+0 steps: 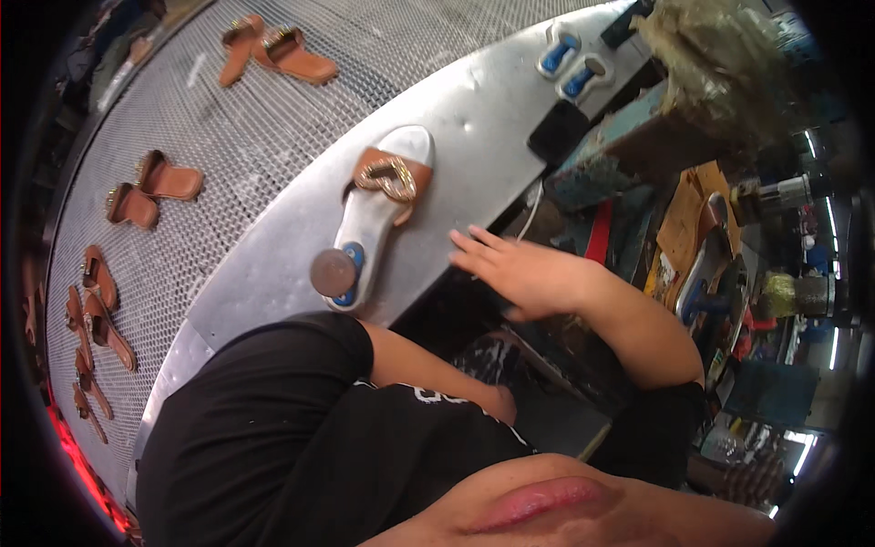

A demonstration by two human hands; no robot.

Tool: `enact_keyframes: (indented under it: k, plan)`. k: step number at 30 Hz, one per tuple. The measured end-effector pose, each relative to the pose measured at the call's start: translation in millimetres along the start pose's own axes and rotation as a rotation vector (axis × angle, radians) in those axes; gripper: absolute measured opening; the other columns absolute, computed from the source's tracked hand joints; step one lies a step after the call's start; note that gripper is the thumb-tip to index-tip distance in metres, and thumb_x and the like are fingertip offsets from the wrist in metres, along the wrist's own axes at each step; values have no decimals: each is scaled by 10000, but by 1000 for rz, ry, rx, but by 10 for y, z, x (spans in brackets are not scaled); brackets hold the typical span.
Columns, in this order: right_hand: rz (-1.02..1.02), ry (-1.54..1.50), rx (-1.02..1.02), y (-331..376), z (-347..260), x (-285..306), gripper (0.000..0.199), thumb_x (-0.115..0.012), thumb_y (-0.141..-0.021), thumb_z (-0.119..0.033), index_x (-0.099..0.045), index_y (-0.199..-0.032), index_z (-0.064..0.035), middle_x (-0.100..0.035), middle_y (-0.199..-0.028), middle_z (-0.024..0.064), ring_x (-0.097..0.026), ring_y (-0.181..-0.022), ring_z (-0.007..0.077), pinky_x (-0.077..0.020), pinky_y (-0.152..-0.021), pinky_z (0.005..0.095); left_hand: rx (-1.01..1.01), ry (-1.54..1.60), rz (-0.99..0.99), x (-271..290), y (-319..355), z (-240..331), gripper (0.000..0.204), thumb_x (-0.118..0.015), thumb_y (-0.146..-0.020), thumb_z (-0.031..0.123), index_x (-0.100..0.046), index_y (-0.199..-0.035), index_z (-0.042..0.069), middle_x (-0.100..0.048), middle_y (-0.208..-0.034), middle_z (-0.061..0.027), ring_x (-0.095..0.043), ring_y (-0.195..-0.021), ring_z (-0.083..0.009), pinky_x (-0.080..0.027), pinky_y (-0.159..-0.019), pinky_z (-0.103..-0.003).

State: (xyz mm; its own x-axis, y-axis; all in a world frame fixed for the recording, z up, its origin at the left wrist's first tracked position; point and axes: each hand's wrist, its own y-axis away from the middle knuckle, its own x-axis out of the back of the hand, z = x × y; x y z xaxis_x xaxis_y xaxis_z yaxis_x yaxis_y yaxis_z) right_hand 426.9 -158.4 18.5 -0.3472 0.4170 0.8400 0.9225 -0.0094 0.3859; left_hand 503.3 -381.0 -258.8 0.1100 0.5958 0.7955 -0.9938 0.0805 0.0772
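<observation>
Lying left of both hands (536,276), a sandal (373,211) rests untouched.

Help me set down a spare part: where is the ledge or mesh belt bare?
The metal ledge is bare between the heart-trimmed sandal and the blue-and-white pieces, and left of that sandal toward the mesh belt. The belt is open between its tan sandals and the ledge. Crowded: the ledge's far end, by the black pad.

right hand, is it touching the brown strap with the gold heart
No, the metal ledge shows bare between the right hand and the brown strap.
</observation>
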Motion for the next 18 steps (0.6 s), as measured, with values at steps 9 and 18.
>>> enact_keyframes:
  k: [9,18]
  plan:
    - [469,-211,-21,571,-479,287,790,-738,-779,-159,-325,-1440,-31,-374,-1475,228,-364,-1379,385,-335,-1136,428,-52,265,256,3346,2226,1883,319,-634,-875,177,-594,-1132,-7,-653,-1054,-188,-652,-914,-343,-543,-764,-402]
    - [747,-184,-241,162,-1113,-195,686,-701,-785,-122,-421,-1408,-54,-477,-1389,194,-416,-1353,343,-352,-1122,418,1337,-350,705,2588,5561,-1017,661,-541,-810,179,-425,-1457,248,-359,-1537,-100,-284,-1437,-322,-136,-1181,-566]
